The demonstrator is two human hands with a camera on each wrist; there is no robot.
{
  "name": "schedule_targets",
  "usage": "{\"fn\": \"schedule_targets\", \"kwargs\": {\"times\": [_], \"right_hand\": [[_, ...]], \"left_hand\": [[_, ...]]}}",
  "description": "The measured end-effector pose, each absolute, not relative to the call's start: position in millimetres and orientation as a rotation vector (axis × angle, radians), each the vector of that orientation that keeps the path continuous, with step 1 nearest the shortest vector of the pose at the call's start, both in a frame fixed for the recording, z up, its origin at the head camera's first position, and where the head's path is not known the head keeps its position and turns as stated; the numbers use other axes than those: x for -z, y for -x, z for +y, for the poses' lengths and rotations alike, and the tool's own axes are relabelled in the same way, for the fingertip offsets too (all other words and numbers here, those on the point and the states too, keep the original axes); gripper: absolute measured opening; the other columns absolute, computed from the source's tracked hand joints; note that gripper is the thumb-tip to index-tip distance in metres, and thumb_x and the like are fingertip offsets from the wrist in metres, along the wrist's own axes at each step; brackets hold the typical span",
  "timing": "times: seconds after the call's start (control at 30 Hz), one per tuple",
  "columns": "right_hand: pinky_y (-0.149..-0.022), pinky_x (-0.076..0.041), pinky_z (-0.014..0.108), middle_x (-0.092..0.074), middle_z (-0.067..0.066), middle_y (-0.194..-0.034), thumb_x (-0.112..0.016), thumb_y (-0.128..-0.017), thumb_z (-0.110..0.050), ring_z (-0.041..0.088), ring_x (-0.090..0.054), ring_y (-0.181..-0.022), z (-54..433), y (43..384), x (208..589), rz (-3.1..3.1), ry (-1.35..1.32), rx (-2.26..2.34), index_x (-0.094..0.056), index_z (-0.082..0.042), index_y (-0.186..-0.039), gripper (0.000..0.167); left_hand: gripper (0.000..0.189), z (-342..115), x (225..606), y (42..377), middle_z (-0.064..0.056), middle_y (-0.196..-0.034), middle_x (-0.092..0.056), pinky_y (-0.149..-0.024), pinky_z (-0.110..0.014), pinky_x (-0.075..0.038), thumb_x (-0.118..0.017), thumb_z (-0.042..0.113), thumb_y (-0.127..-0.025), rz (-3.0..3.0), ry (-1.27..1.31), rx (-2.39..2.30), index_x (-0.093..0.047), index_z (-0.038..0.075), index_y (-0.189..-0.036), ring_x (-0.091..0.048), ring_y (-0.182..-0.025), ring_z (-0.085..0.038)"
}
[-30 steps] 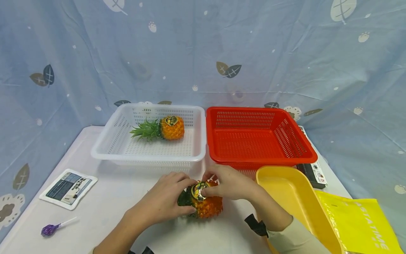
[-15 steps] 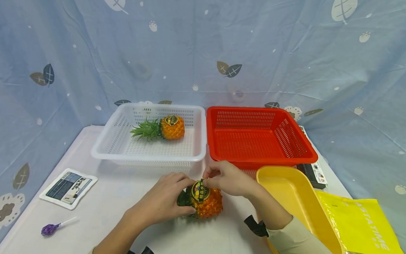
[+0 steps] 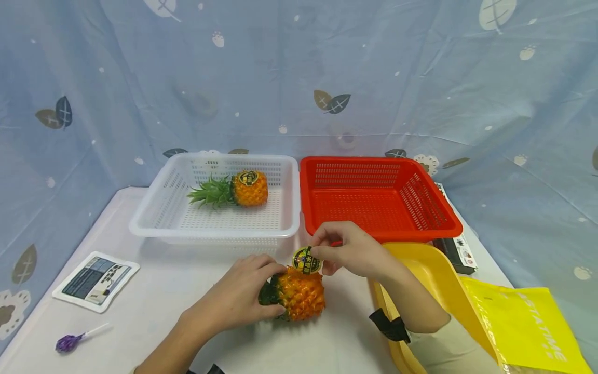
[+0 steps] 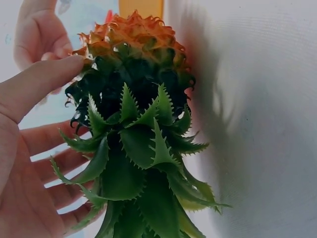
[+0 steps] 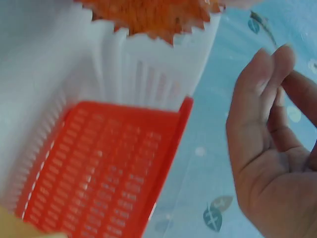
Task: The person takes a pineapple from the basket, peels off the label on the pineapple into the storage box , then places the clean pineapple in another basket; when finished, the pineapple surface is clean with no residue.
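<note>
A small orange pineapple (image 3: 302,296) lies on its side on the table, its green crown (image 4: 143,178) toward the left. My left hand (image 3: 235,297) grips it near the crown, with the thumb on one side and the fingers on the other. Above the fruit, my right hand (image 3: 355,252) pinches a round black-and-gold sticker (image 3: 306,261) between thumb and finger. No sticker shows on the visible face of this pineapple. In the right wrist view, the pinching fingertips (image 5: 265,74) appear apart from the fruit; the sticker is hidden there.
A white basket (image 3: 215,232) holds another pineapple (image 3: 250,189) that bears a sticker. Beside it stands a red basket (image 3: 383,235). A yellow tray (image 3: 434,280) and a yellow bag (image 3: 528,322) lie right. A white packet (image 3: 95,281) and a purple lollipop (image 3: 68,343) lie left.
My right hand has lifted up and away from the pineapple, and the sticker has come off with it. The left hand keeps its grip on the fruit. The view has shifted slightly.
</note>
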State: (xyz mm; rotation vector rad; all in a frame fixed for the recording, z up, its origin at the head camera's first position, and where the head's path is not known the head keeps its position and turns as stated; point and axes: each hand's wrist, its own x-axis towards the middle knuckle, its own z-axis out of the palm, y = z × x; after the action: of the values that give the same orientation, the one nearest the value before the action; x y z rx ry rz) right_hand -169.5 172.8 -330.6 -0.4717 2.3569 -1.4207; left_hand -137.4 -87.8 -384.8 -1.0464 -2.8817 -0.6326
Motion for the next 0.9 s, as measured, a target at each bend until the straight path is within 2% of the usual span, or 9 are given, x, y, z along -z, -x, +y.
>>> {"fn": "schedule_targets", "kwargs": {"times": [0.2, 0.4, 0.6, 0.77, 0.9], "right_hand": [[-0.072, -0.065, 0.041, -0.069, 0.015, -0.093, -0.072, -0.096, -0.019, 0.029, -0.070, -0.072, 198, 170, 321, 2.304, 0.422, 1.440, -0.067, -0.005, -0.103, 0.017], [-0.073, -0.063, 0.042, -0.069, 0.016, -0.100, -0.071, -0.098, -0.021, 0.032, -0.068, -0.078, 230, 170, 312, 2.310, 0.440, 1.387, -0.066, -0.005, -0.106, 0.018], [-0.080, -0.063, 0.044, -0.069, 0.018, -0.101, -0.068, -0.100, -0.021, 0.037, -0.070, -0.084, 266, 167, 311, 2.290, 0.409, 1.346, -0.065, -0.004, -0.107, 0.019], [-0.082, -0.063, 0.049, -0.066, 0.019, -0.102, -0.066, -0.101, -0.020, 0.047, -0.069, -0.089, 293, 167, 320, 2.246, 0.385, 1.319, -0.064, -0.002, -0.108, 0.019], [-0.079, -0.064, 0.051, -0.064, 0.017, -0.097, -0.064, -0.102, -0.017, 0.041, -0.069, -0.087, 311, 167, 328, 2.241, 0.384, 1.280, -0.063, -0.001, -0.107, 0.017]], "left_hand": [[0.060, -87, 387, 138, 0.003, -0.119, -0.066, -0.102, -0.048, -0.051, -0.087, 0.042, -0.079, -2.874, 1.055, 0.621, -0.067, 0.014, -0.129, -0.061, -0.114, -0.021], [0.061, -87, 386, 137, 0.002, -0.119, -0.065, -0.101, -0.048, -0.051, -0.087, 0.042, -0.079, -2.878, 1.046, 0.614, -0.067, 0.012, -0.129, -0.061, -0.114, -0.020], [0.061, -86, 384, 137, 0.002, -0.119, -0.065, -0.102, -0.049, -0.051, -0.087, 0.041, -0.079, -2.900, 1.039, 0.625, -0.067, 0.012, -0.129, -0.061, -0.114, -0.021], [0.062, -86, 383, 137, 0.002, -0.120, -0.065, -0.102, -0.048, -0.052, -0.087, 0.041, -0.079, -2.919, 1.032, 0.629, -0.067, 0.012, -0.130, -0.062, -0.114, -0.021], [0.062, -86, 383, 138, 0.002, -0.119, -0.065, -0.101, -0.048, -0.053, -0.087, 0.041, -0.079, -2.917, 1.037, 0.626, -0.067, 0.012, -0.130, -0.062, -0.113, -0.021]]}}
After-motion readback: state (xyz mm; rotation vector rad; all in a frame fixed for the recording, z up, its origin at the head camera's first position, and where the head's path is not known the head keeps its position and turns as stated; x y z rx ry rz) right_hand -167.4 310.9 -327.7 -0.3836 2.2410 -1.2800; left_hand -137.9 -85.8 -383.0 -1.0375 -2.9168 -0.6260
